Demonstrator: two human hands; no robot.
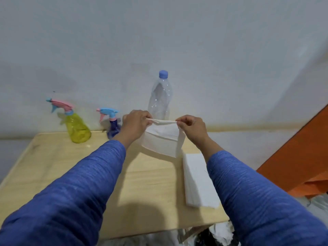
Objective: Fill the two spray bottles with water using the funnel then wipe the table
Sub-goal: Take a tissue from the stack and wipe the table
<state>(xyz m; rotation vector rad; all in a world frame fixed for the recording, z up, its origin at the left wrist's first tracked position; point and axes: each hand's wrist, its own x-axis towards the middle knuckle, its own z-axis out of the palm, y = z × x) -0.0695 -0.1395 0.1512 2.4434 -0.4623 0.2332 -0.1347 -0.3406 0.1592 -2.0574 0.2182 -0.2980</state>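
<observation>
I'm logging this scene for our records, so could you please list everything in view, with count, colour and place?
Spray bottle: one, yellow with pink trigger head, table's far left.
Spray bottle: one, dark blue with light-blue trigger head, right of the yellow one.
Water bottle: one, clear with blue cap, upright by the wall.
Tissue: one, white, held up above the table.
Tissue stack: one, white, table's right side.
Table: one, light wood.
Left hand: fingers pinch the tissue's top edge.
Right hand: pinches the other end.
</observation>
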